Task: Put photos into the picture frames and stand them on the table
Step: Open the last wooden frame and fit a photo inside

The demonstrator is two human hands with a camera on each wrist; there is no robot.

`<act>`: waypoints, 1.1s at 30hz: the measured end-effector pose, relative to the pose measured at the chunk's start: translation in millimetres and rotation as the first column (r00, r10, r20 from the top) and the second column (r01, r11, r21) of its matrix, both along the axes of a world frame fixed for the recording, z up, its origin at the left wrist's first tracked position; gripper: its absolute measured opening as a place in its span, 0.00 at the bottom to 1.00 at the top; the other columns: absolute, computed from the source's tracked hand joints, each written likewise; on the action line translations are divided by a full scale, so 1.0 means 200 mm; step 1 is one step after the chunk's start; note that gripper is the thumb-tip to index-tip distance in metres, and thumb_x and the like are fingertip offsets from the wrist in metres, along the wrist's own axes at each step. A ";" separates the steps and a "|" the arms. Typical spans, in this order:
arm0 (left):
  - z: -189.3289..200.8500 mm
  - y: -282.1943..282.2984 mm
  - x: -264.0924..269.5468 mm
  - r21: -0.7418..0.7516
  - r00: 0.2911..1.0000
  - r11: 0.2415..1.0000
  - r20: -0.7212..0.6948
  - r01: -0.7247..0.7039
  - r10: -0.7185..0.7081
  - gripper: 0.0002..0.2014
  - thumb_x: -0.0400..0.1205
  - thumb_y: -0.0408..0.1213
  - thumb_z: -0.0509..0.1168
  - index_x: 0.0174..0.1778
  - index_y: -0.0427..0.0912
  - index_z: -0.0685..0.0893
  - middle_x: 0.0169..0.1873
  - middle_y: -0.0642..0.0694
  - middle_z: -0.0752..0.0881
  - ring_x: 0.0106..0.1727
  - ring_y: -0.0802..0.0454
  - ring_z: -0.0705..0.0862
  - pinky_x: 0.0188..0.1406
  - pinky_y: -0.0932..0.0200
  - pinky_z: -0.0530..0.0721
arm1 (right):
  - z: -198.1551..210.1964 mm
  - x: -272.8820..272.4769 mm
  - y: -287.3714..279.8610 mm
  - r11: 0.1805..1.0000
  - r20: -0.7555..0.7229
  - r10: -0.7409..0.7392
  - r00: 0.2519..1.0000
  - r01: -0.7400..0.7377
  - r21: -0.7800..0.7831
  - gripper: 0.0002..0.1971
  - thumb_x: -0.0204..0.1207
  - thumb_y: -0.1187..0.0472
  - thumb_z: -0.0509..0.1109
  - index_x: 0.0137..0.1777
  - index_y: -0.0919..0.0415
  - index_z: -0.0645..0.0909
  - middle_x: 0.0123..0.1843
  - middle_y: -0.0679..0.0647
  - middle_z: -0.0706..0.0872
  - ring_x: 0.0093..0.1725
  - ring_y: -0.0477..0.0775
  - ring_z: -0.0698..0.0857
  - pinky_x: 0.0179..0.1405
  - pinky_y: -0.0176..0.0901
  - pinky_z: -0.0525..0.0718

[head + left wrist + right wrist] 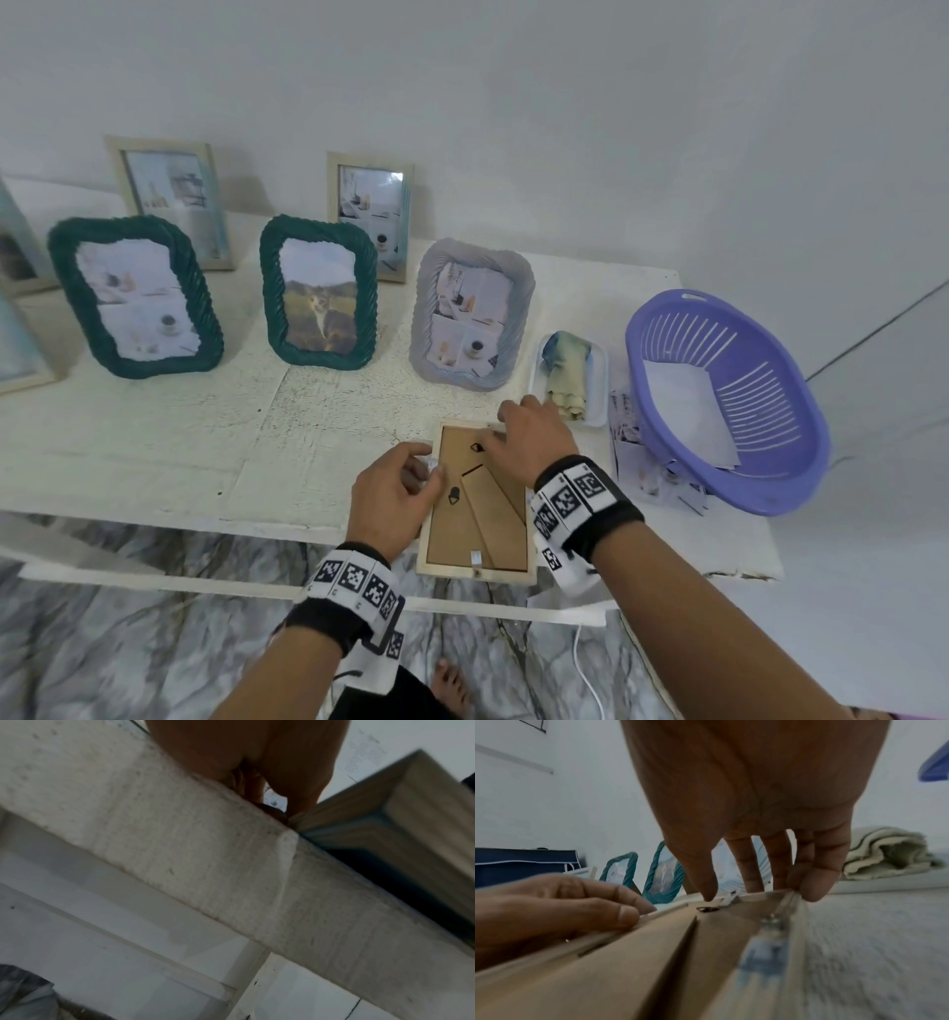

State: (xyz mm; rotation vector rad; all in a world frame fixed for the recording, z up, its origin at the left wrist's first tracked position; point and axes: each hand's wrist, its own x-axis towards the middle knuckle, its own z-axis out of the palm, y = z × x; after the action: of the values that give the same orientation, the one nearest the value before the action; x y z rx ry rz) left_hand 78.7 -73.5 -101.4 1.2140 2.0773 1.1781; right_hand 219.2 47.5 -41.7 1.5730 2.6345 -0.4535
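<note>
Head view shows a pale wooden frame [477, 501] lying face down at the near edge of the desk [154, 442], at 6 o'clock, its lower end overhanging the rim. The brown backing board [457, 534] is seated inside with the stand leg folded flat. The left hand [393, 496] sits at the frame's 9 o'clock side, fingers curled, thumb and fingertips at a small metal tab on that edge. The right hand [534, 437] covers the 1 o'clock corner – from the right wrist view its fingers are nearly straight, tips pressing down on the frame's far edge and the thumb beside another tab, holding nothing.

This looks like the locking step: the board is in and the tabs are being turned over it. The tab at 6 o'clock looks set; whether the others are closed I cannot tell.

Next the frame needs every tab down, the leg swung out, then a lift and flip to stand it – likely in the bare spot at 11 o'clock, near the grey rope-edged frame [472, 313] and the green frame with the cat photo [318, 293]. The purple basket [729, 395] at 3 o'clock holds more prints.
</note>
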 end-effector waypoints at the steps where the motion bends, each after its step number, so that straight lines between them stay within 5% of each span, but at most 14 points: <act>1: 0.00 0.00 0.00 0.000 1.000 1.000 0.006 -0.001 0.001 0.09 0.77 0.43 0.75 0.51 0.54 0.85 0.33 0.56 0.85 0.34 0.60 0.83 0.41 0.61 0.84 | -0.01 -0.02 0.00 1.000 0.031 0.001 1.000 -0.002 0.003 0.20 0.81 0.47 0.60 0.62 0.63 0.78 0.60 0.61 0.79 0.63 0.65 0.73 0.54 0.51 0.76; 7: 0.00 0.01 -0.01 -0.006 1.000 1.000 -0.006 0.000 0.000 0.09 0.77 0.42 0.74 0.51 0.53 0.84 0.32 0.57 0.84 0.32 0.62 0.82 0.39 0.64 0.81 | -0.02 -0.06 0.05 1.000 0.084 -0.001 0.996 0.003 -0.025 0.18 0.82 0.49 0.59 0.61 0.61 0.78 0.60 0.61 0.79 0.65 0.66 0.73 0.54 0.51 0.76; 13: 0.00 0.01 -0.01 -0.015 1.000 1.000 0.003 0.008 -0.008 0.09 0.77 0.43 0.74 0.51 0.54 0.82 0.32 0.56 0.84 0.32 0.60 0.82 0.39 0.63 0.82 | -0.04 -0.05 0.06 0.990 0.158 0.122 0.980 -0.131 0.046 0.14 0.85 0.58 0.56 0.59 0.66 0.78 0.57 0.62 0.80 0.61 0.65 0.75 0.47 0.48 0.72; 23: 0.00 0.01 -0.01 0.016 1.000 1.000 0.030 0.001 -0.002 0.09 0.77 0.40 0.74 0.51 0.51 0.84 0.31 0.55 0.84 0.32 0.59 0.82 0.39 0.60 0.85 | -0.03 0.01 0.13 0.920 0.184 0.360 0.915 -0.380 0.091 0.12 0.87 0.59 0.55 0.58 0.63 0.79 0.48 0.58 0.84 0.50 0.61 0.81 0.38 0.45 0.67; 29: 0.01 0.01 -0.01 0.015 0.999 1.000 0.046 0.008 -0.009 0.09 0.77 0.41 0.75 0.50 0.51 0.84 0.32 0.54 0.84 0.31 0.60 0.81 0.38 0.59 0.85 | -0.04 0.06 0.09 0.955 0.083 0.276 0.958 -0.283 0.090 0.18 0.84 0.63 0.58 0.72 0.58 0.71 0.43 0.55 0.79 0.43 0.56 0.73 0.37 0.45 0.70; 33: 0.00 0.01 -0.01 0.027 0.998 1.000 0.069 0.003 -0.005 0.09 0.77 0.41 0.75 0.51 0.51 0.85 0.32 0.54 0.84 0.31 0.59 0.81 0.39 0.60 0.85 | -0.02 0.14 -0.08 0.982 -0.164 0.183 0.969 -0.172 0.079 0.22 0.82 0.58 0.61 0.76 0.56 0.71 0.59 0.57 0.80 0.57 0.59 0.76 0.49 0.48 0.79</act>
State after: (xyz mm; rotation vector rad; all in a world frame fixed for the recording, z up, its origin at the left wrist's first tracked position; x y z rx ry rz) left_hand 76.2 -71.3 -101.5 1.1723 2.0141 1.2330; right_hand 247.4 30.8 -45.6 1.3523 2.9130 -0.5194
